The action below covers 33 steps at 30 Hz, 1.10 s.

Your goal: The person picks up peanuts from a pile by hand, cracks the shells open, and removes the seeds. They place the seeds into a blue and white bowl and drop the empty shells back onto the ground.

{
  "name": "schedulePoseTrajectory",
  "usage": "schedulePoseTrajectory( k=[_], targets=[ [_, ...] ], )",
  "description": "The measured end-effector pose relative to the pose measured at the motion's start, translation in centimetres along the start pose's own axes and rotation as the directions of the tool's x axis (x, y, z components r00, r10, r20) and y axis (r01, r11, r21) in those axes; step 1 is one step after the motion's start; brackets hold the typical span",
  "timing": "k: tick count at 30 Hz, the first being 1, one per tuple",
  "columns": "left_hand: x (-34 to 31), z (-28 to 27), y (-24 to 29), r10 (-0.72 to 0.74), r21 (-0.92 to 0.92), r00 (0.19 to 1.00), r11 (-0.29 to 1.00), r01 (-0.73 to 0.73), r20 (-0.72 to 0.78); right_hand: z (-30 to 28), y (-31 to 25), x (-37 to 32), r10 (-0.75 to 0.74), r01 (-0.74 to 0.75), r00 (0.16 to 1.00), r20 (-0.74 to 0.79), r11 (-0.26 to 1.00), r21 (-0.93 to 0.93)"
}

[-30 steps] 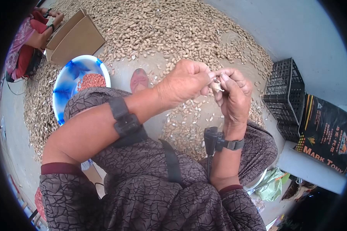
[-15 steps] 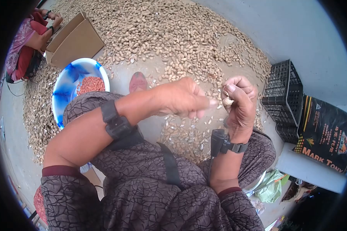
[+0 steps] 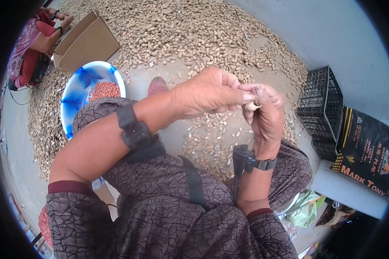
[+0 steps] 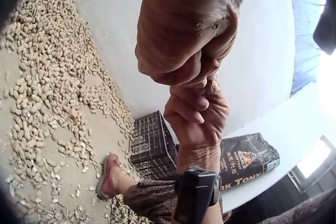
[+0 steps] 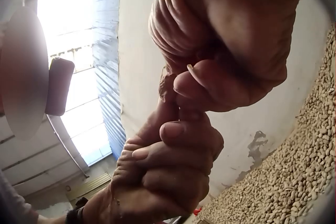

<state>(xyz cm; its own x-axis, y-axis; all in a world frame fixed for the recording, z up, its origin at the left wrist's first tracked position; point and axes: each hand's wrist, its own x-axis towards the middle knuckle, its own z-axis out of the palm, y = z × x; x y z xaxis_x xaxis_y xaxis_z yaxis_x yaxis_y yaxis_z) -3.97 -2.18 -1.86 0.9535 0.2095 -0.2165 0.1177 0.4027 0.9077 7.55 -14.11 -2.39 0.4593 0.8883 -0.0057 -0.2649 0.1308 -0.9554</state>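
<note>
In the head view my left hand (image 3: 212, 93) and right hand (image 3: 266, 110) meet over the floor, fingertips together at a small pale peanut pod (image 3: 251, 106). My right thumb and fingers hold the pod from the right. My left thumb and forefinger pinch it from the left, the other fingers curled under. Part of the peanut pod (image 4: 212, 86) shows between the hands in the left wrist view; the right wrist view has the pod (image 5: 167, 85) beside the fingertips. What lies inside the shell is hidden by my fingers.
A wide heap of unshelled peanuts (image 3: 181, 34) covers the floor ahead. Left of my knee stands a blue-and-white basin (image 3: 75, 95) holding reddish kernels (image 3: 106, 90), beside a cardboard box (image 3: 88, 43). Another person (image 3: 30, 47) crouches behind it. At right are black crates (image 3: 317, 103) and a black sack (image 3: 365, 151).
My left hand drew back left from the pod half a second ago and has now returned to it. My right hand kept hold of a shell throughout, shifting slightly.
</note>
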Motion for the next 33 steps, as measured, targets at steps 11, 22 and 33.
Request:
schedulePoseTrajectory(
  k=[11,22,33],
  targets=[
    [-0.2,-0.1,0.0,-0.017,-0.099,0.993,0.995,0.029,0.112,0.3,-0.4,-0.1,-0.014,0.011,0.998,-0.053,0.999,-0.042],
    [-0.6,1.1,0.5,-0.012,0.072,0.993,0.997,0.004,0.118,0.8,-1.7,-1.7,-0.039,0.010,0.991,-0.127,0.975,-0.221],
    [-1.0,2.4,0.1,-0.070,0.064,0.977,0.996,0.058,0.202,0.5,-1.9,-4.4,-0.343,0.271,0.939,-0.013,0.766,-0.583]
  ],
)
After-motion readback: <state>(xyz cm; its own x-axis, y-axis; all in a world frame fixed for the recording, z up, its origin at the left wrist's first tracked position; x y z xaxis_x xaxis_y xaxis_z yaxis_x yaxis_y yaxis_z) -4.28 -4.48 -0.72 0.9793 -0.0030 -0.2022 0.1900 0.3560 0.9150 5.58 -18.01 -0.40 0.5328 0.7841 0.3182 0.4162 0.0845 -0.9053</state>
